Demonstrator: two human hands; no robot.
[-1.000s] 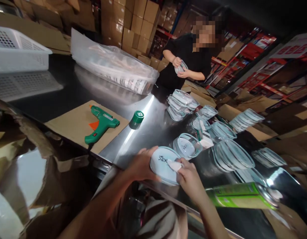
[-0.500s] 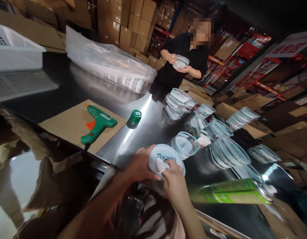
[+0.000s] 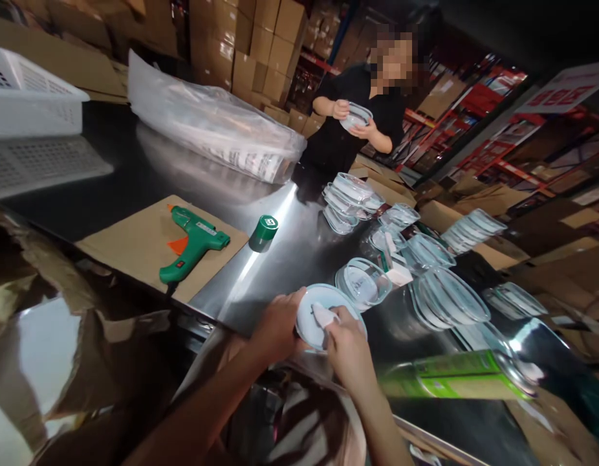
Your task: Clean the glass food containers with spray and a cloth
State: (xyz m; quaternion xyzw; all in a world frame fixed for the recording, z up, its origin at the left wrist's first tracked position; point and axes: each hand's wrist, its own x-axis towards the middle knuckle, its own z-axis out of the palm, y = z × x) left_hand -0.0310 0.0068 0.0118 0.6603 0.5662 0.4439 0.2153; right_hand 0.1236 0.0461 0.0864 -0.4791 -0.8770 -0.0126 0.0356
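White cloth (image 3: 323, 316) seemingly now sits central on the lid (image 3: 309, 330).

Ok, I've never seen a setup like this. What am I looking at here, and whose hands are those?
This picture comes from a camera worn on a person's head and looking down, so those arms are that person's own. The left hand grips a round dish, and the right hand holds a white cloth to it. On the steel table lie glass dishes and a green glue gun on cardboard. Across the table, a co-worker holds another dish.
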